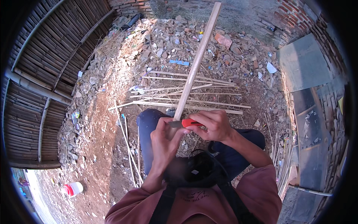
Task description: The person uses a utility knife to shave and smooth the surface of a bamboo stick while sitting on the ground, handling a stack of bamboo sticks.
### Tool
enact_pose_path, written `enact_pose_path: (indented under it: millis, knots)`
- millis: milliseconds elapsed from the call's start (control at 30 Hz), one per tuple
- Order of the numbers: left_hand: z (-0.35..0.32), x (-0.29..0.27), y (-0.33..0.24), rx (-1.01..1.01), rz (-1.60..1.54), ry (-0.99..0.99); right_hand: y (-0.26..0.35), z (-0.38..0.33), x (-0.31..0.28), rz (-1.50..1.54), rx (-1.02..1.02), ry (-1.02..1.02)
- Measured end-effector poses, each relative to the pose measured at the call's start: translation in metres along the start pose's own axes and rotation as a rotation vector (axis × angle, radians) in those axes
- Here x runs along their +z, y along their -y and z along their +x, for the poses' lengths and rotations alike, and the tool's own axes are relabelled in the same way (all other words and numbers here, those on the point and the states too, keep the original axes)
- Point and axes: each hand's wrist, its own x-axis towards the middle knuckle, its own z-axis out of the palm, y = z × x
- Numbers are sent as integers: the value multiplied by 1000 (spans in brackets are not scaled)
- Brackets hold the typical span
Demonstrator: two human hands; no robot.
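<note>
A long, pale wooden strip (196,65) slants away from me toward the far wall. Its near end is pinched in my left hand (163,137), between thumb and fingers. A red-handled utility knife (191,123) is gripped in my right hand (213,124), with its blade pointing left. The blade lies across the near end of the strip, close to my left fingertips. Exactly how deep the blade sits against the wood cannot be made out. Both hands are close together above my lap, between my knees.
Several thin wooden strips (194,100) lie crosswise on the rubble beyond my knees, and more sticks (128,149) lie to the left. A white jug with a red lid (74,189) stands at lower left. Bamboo panelling (41,48) rises left; grey boards (307,63) lean at right.
</note>
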Motion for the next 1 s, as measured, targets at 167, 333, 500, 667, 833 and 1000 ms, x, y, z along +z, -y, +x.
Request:
enact_pose_path:
  millis: [167,333,500,667,833,1000]
  knots:
    - [-1,1,3,-32,-2,16,7,0,-2,-82,20,-14]
    - [0,4,6,-20,8,-41,9,0,-2,-106,36,-19]
    - [1,7,3,-18,96,-65,10,0,-3,-132,45,-40]
    - [0,6,-6,-25,181,-44,14,1,-6,-179,67,-59]
    - [3,14,-25,-37,201,-71,14,6,-10,-207,68,-86]
    - [3,15,-26,-1,221,-88,11,7,-12,-231,73,-105]
